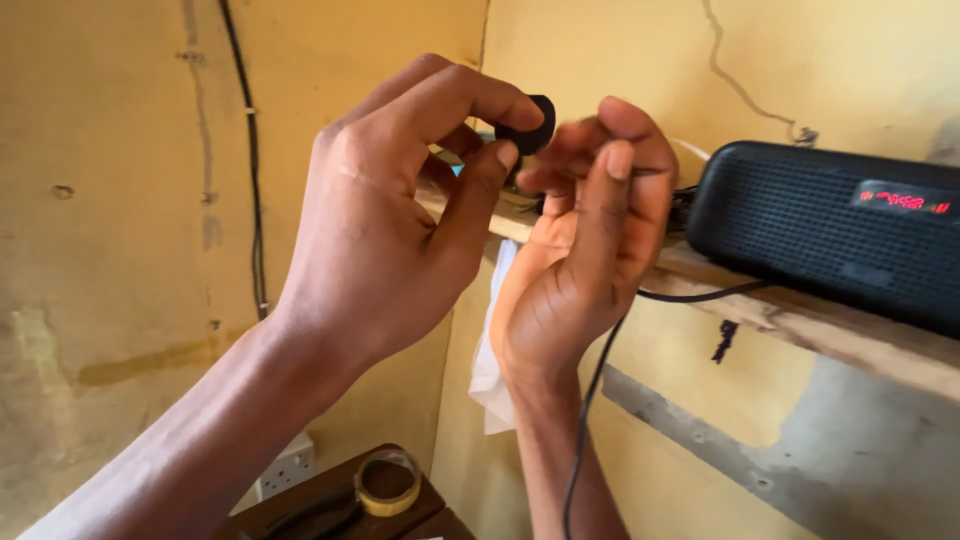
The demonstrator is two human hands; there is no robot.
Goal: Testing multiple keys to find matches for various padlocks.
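Black small plug is sitting pinched in left hand grip, right hand fingers curling loosely just beside it, left of the speaker.

Both forearms are bare, with no sleeves, rings or watch.

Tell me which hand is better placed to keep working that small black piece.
Left, probably. The left hand already pinches the small black piece between thumb and forefinger. The right hand is cupped beside it, its fingers only near it.
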